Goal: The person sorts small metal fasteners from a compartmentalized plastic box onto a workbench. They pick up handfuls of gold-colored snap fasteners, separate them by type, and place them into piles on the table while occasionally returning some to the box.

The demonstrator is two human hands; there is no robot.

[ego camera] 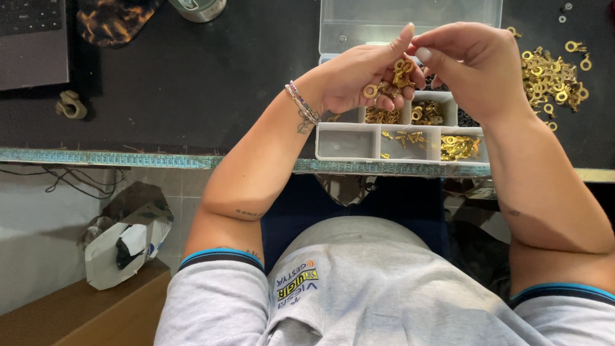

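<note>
My left hand (359,77) is cupped palm up above a clear compartment box (339,144) and holds a small heap of brass ring terminals (392,82). My right hand (471,64) hovers just to its right, with thumb and fingertips pinching at the top of the heap near my left index finger. The box's compartments hold more brass terminals (458,147) and some dark parts. Its clear lid (410,22) stands open behind. A beaded bracelet sits on my left wrist.
A loose pile of brass ring terminals (551,77) lies on the dark table at the right. A laptop corner (32,38), a tortoiseshell item (112,19) and a small beige clip (70,106) are at the left. A measuring tape (109,158) runs along the table's front edge.
</note>
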